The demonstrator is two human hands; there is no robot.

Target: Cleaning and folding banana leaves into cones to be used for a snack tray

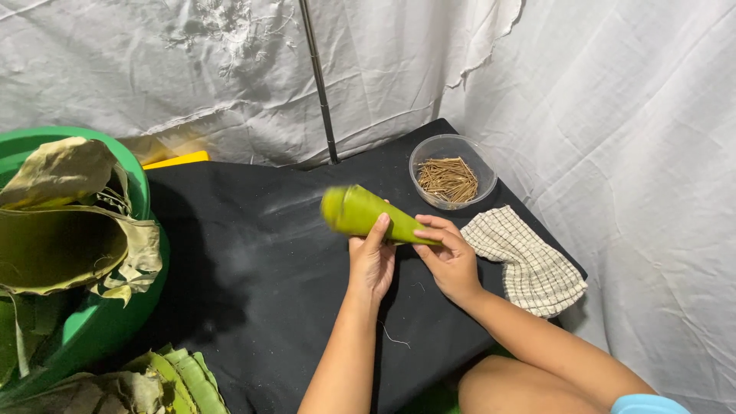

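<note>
Both forearms rise from bottom center, left hand (371,264) and right hand (451,259) closed around a rolled green leaf cone (368,216) mid-frame over the black table (253,253), checked cloth (529,264) right, clear bowl of sticks (451,172) upper right, green basin of leaves (100,322) left.

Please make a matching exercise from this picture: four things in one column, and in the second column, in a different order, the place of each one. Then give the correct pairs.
Things
1. leaf cone
2. clear bowl of thin sticks
3. checked cloth
4. green basin of leaves

Places
A. flat on the black table, at its right edge
B. at the far left, beside the table
C. held above the table by the left hand and right hand
D. at the table's far right corner

Pairs: 1-C, 2-D, 3-A, 4-B
</note>
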